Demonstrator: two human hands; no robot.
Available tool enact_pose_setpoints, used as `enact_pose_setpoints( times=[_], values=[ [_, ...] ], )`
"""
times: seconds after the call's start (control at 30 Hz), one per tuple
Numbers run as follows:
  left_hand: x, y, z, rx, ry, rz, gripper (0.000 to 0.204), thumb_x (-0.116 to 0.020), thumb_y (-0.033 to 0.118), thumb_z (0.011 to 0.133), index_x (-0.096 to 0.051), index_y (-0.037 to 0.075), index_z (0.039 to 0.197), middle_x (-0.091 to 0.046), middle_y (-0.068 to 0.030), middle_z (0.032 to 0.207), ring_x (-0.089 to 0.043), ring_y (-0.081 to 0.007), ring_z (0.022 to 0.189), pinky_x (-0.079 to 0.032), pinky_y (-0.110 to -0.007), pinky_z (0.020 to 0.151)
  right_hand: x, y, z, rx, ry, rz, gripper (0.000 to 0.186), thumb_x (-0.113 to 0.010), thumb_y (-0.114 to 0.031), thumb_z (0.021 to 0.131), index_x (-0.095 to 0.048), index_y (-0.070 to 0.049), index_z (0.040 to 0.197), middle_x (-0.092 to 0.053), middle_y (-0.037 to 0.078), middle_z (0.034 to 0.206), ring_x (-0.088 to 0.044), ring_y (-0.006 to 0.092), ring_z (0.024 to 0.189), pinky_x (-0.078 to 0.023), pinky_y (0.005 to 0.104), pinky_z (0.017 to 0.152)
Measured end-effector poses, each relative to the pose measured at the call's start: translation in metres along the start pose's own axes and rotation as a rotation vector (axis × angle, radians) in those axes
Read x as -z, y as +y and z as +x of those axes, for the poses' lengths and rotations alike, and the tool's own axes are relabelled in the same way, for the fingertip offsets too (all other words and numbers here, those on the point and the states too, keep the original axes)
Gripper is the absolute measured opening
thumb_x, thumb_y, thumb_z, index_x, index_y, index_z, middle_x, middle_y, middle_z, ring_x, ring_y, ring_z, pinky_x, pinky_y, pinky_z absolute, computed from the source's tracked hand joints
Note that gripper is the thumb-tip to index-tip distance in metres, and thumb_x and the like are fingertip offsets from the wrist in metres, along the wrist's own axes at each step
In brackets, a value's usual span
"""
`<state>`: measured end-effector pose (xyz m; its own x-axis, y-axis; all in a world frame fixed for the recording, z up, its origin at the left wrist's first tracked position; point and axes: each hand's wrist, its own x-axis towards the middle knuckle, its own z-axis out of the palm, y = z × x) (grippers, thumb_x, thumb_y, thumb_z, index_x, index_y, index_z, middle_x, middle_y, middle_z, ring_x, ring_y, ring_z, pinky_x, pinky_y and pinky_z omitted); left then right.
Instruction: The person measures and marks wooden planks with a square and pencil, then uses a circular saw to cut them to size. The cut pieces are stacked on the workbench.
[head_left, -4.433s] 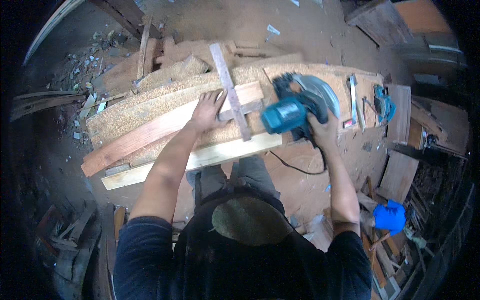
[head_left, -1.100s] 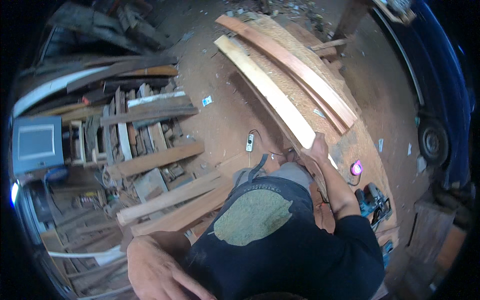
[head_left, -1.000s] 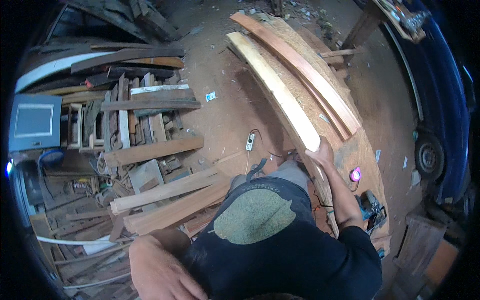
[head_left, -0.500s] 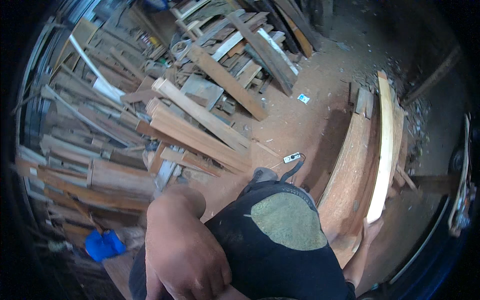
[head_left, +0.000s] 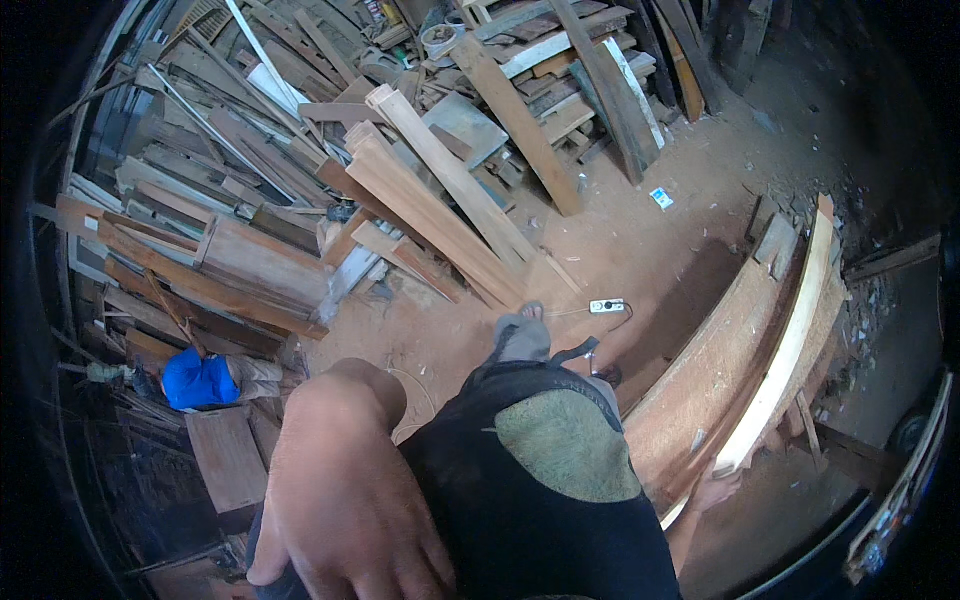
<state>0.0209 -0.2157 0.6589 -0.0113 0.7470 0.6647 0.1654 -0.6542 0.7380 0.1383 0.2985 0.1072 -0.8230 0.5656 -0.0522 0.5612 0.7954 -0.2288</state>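
My left hand [head_left: 345, 490] is large and close at the lower left, back of the hand up, with its fingers pointing down out of the picture. The thumb lies to the left, and the fingertips are cut off, so what they touch is hidden. At the lower right my right hand [head_left: 714, 490] is closed around the near end of a long pale plank [head_left: 775, 400]. That plank lies lengthwise along a brown wooden workbench [head_left: 690, 390] and appears bent by the lens. Between my hands is dark clothing with a greenish patch [head_left: 560, 450].
A white power strip [head_left: 606, 306] with a cord lies on the dusty floor ahead. Leaning boards [head_left: 425, 215] and stacked lumber [head_left: 600, 70] fill the left and far side. Another person in a blue shirt [head_left: 198, 380] bends at the left. A blue-white packet [head_left: 661, 198] lies farther off.
The view has tilted and shifted, so the surroundings sit farther right and higher up. My right hand remains on the plank's near end. More of the person in blue shows.
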Motion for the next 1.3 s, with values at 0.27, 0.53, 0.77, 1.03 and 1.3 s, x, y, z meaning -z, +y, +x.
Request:
enact_pose_setpoints(
  times=[0.27,0.53,0.77,1.03,1.3],
  values=[
    [0.022,0.03,-0.038,0.104,-0.203,0.012,0.051,-0.059,0.047,0.103,-0.067,-0.002,0.114,-0.065,-0.0182,0.121,-0.066,-0.0309,0.101,-0.055,-0.042,0.087,0.006,-0.173,0.02,0.276,-0.019,0.199,0.084,-0.074,-0.054,0.094,-0.05,0.006,0.149,-0.044,0.031,0.152,-0.044,0.0451,0.143,-0.037,0.0538,0.12],
    [0.058,0.082,-0.148,0.144,-0.236,-0.003,0.051,-0.075,0.05,0.088,-0.063,0.001,0.094,-0.061,-0.0154,0.098,-0.061,-0.0305,0.092,-0.048,-0.042,0.084,-0.033,-0.326,0.004,0.454,-0.127,0.473,0.071,-0.08,-0.041,0.094,-0.057,0.008,0.138,-0.053,0.03,0.143,-0.055,0.043,0.13,-0.045,0.048,0.113],
    [0.145,0.134,-0.29,-0.108,-0.15,0.163,0.059,-0.069,0.058,0.093,-0.066,0.003,0.112,-0.062,-0.0149,0.11,-0.061,-0.0327,0.105,-0.047,-0.05,0.092,-0.057,-0.421,-0.014,0.498,-0.203,0.373,0.062,-0.082,-0.035,0.092,-0.062,0.011,0.128,-0.061,0.031,0.125,-0.06,0.046,0.115,-0.049,0.0515,0.103],
    [0.297,0.203,-0.646,1.266,1.545,1.347,0.126,-0.085,0.071,0.067,-0.028,-0.002,0.152,-0.03,-0.0283,0.153,-0.029,-0.043,0.146,-0.028,-0.053,0.122,-0.042,-0.62,-0.019,0.775,-0.476,0.303,0.058,-0.084,-0.038,0.088,-0.068,0.007,0.121,-0.068,0.025,0.102,-0.068,0.0337,0.089,-0.056,0.0452,0.083],
    [0.379,0.209,-0.833,1.627,1.432,1.265,0.139,-0.094,0.069,0.051,-0.037,-0.001,0.158,-0.043,-0.0306,0.154,-0.041,-0.0453,0.147,-0.037,-0.051,0.123,-0.049,-0.781,-0.015,0.933,-0.699,0.204,0.058,-0.084,-0.035,0.089,-0.068,0.005,0.128,-0.074,0.024,0.117,-0.075,0.0343,0.099,-0.06,0.0428,0.085]
  ],
)
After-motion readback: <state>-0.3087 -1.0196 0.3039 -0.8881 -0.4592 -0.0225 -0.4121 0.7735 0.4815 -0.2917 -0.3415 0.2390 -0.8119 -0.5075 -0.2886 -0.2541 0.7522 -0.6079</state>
